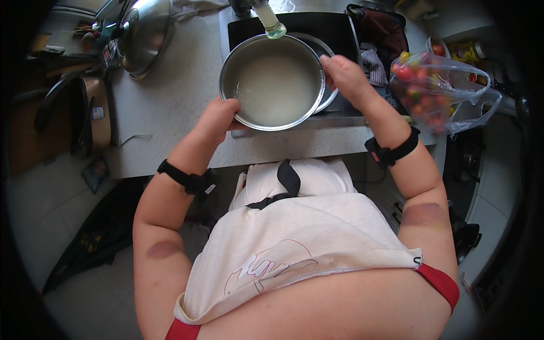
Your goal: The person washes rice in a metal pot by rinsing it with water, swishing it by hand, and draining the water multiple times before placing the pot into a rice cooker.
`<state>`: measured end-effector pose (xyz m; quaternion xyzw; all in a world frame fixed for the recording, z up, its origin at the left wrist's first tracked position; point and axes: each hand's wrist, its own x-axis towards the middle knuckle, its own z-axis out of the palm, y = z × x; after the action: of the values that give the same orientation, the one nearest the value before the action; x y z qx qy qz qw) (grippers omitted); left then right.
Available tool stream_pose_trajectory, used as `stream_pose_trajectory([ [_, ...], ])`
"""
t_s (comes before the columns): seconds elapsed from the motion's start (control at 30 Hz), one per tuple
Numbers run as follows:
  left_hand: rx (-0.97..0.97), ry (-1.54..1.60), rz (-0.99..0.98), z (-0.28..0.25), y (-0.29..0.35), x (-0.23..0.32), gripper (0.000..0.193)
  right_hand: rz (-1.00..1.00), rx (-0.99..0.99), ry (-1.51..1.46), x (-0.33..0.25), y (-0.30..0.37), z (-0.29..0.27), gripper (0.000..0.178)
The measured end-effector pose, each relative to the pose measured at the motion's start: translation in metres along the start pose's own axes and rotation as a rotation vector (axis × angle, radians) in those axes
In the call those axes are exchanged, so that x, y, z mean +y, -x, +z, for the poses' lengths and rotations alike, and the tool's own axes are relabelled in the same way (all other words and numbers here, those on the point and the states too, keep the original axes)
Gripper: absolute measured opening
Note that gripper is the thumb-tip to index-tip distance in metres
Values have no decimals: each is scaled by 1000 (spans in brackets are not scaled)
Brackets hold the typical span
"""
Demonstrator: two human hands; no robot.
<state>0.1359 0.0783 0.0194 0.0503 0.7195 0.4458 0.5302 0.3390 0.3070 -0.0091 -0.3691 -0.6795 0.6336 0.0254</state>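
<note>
A round stainless-steel pot (232, 71) holds cloudy whitish liquid (275, 85) and is held at the counter's near side, partly over the dark sink (241, 27). My left hand (222, 119) grips its lower-left side, thumb over the rim and the other fingers mostly hidden beneath. On the right, my right hand (347, 79) closes on the pot's upper-right side. Just beyond the far rim hangs the pale end of a faucet (272, 25). Behind and under the pot, a second metal vessel (327, 105) shows only part of its rim.
A large domed lid (147, 37) leans at the back left of the speckled counter (181, 85). To the right lies a clear plastic bag of small red and yellow produce (422, 93), near a grey checked cloth (372, 65). A brown board (96, 113) stands at far left.
</note>
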Motion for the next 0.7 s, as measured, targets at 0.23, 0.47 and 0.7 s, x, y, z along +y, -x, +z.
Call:
stream_pose_trajectory([
  [0.23,25,205,22,27,-36,-6,26,-673,294,721,-39,-97,-53,34],
  [0.47,-3,92,35,42,-33,15,40,-744,343,1314,-98,-176,-24,50],
  [0.7,20,121,26,41,-37,14,40,-694,204,1549,-134,-197,10,48],
])
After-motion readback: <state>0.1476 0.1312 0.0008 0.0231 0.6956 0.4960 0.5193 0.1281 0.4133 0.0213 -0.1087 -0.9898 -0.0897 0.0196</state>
